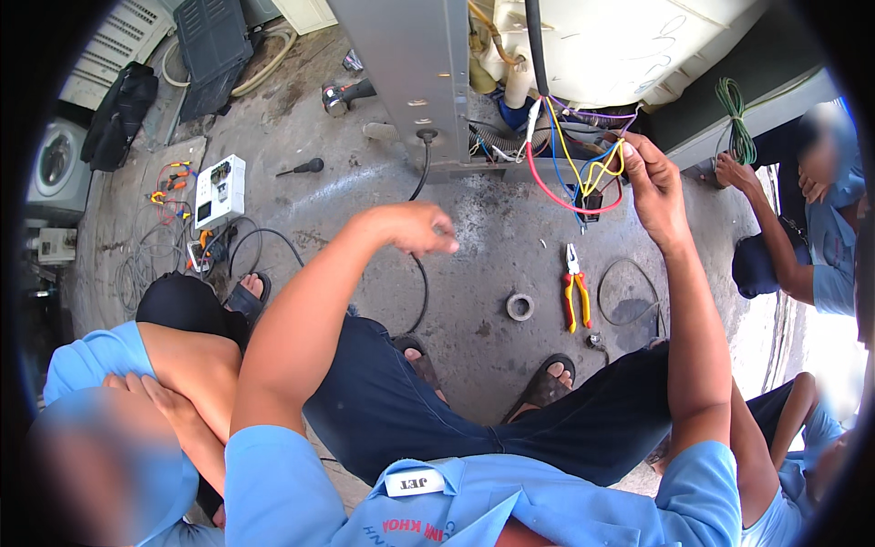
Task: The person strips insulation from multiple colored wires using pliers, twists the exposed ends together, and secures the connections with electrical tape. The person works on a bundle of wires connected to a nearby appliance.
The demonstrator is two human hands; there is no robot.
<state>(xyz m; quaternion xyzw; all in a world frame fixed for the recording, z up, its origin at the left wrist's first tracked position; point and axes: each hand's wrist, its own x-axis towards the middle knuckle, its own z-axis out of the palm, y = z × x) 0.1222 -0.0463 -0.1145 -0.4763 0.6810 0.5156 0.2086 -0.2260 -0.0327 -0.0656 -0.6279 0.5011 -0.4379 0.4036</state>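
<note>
My right hand (652, 187) pinches yellow wires (597, 171) in a bundle of coloured wires hanging from the lower opening of a grey metal appliance cabinet (378, 50). A small black component (591, 208) hangs among them, below the white plastic tub (592, 46). My left hand (424, 232) is in mid-air over a black cable (417, 273), fingers loosely bent and apart, holding nothing visible. On the floor below my right hand lie red-and-yellow pliers (574, 296) and a grey tape roll (519, 307).
Co-workers in blue shirts are at left (96, 356), right (834, 246) and lower right (802, 483); one holds a green wire coil (736, 123). A white test box (221, 190), tangled cables, a screwdriver (301, 167) and a washing machine (59, 159) stand or lie around the concrete floor.
</note>
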